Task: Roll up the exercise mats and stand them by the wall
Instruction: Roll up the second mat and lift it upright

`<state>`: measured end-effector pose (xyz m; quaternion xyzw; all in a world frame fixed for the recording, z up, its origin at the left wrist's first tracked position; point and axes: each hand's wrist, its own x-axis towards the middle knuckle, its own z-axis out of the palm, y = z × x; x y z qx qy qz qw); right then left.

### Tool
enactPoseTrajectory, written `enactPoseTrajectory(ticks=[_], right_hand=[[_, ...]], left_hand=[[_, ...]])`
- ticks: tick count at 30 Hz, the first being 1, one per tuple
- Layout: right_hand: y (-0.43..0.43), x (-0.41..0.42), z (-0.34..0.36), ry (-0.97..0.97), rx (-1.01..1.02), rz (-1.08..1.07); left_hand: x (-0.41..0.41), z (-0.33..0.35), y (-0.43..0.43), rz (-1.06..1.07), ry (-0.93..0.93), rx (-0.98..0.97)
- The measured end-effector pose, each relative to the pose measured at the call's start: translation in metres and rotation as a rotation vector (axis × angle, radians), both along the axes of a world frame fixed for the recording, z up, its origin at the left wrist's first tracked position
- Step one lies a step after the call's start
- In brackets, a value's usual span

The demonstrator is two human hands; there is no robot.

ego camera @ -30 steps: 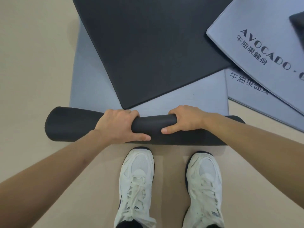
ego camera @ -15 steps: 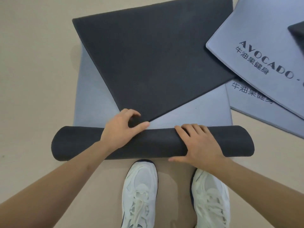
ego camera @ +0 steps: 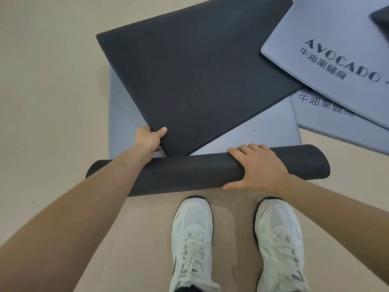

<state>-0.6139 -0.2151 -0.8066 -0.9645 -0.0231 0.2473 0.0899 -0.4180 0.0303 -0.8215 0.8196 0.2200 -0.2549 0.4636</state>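
One dark roll (ego camera: 189, 173) of mat lies crosswise on the floor (ego camera: 42, 81), running under both forearms, its right end sticking out past the right hand and its left end past the left forearm. The right hand (ego camera: 259, 167) lies flat on top of the roll, fingers straight and a little spread, reaching over its far side, thumb down its near side; it presses but grips nothing. The roll sits along the near edge of a flat grey mat (ego camera: 263, 131), which stretches away beyond both hands.

On that grey mat lies a flat black mat (ego camera: 200, 81), turned at an angle so that one corner points toward the roll between the two hands. The left hand (ego camera: 149, 141), just beyond the roll, grips this black mat's edge close to that corner: thumb on top, fingers curled underneath.

Farther out, beyond and to the right of the right hand, a printed mat (ego camera: 336, 39) reading "AVOCADO" with Chinese characters overlaps the black mat's far right corner, and a second printed mat (ego camera: 336, 123) lies beneath it. Nearer than the hands, two white shoes (ego camera: 192, 239) stand on the beige floor, toes toward the roll.
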Motion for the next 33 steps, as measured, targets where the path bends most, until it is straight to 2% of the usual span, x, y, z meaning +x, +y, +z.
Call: enactPoseTrajectory(ticks=[3,6,9,14,20,25,28,31,33], right_hand=[[0.000,0.002,0.003,-0.005,0.009,-0.002],[0.003,-0.001,0.003,-0.007,-0.014,0.001],[0.004,-0.003,0.003,-0.018,-0.035,0.001],[0.007,-0.006,0.000,-0.026,-0.051,-0.001],[0.007,-0.008,-0.002,-0.066,-0.057,-0.006],[0.006,-0.008,-0.004,-0.075,-0.066,0.002],[0.004,-0.005,-0.005,-0.088,-0.046,-0.006],[0.002,0.000,-0.006,-0.065,-0.029,-0.014],[0.002,0.002,-0.006,-0.061,-0.027,-0.015]], left_hand=[[0.015,0.012,0.014,0.060,-0.169,0.125],[0.020,0.018,0.022,0.068,-0.247,0.118],[0.004,0.014,0.032,-0.108,-0.238,0.064],[-0.025,0.010,0.044,-0.497,-0.236,0.209],[-0.029,0.012,0.033,-0.533,-0.258,0.379],[-0.020,0.009,0.048,-0.431,-0.414,0.380],[0.001,0.011,0.065,-0.222,-0.458,0.443],[0.027,0.015,0.065,0.151,-0.386,0.516],[0.032,0.014,0.051,0.164,-0.300,0.539]])
